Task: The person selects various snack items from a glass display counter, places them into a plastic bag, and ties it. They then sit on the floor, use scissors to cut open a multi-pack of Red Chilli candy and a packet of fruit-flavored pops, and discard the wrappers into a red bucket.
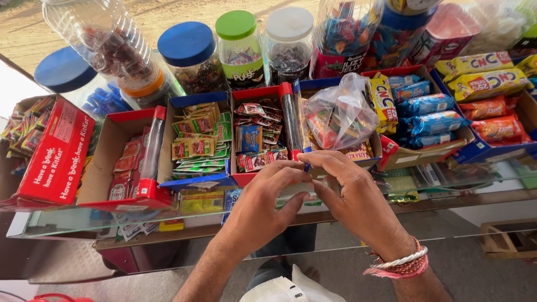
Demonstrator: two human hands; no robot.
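My left hand (263, 204) and my right hand (352, 196) meet fingertip to fingertip over the front edge of the glass counter (67, 221). Between the tips both hands pinch a small blue item (306, 166), mostly hidden by the fingers. My right wrist wears a white bangle and red threads (400, 264). Just beyond the fingertips a clear plastic bag of mixed sweets (341, 114) lies in a blue box. Left of it stands a red box of small packets (257, 137).
Open cardboard boxes of sweets and sachets line the counter: green sachets (196, 142), biscuit packs (428, 112) and orange packs (495, 126). Plastic jars with blue, green and white lids (240, 47) stand behind. A red box lid (53, 151) leans at the left.
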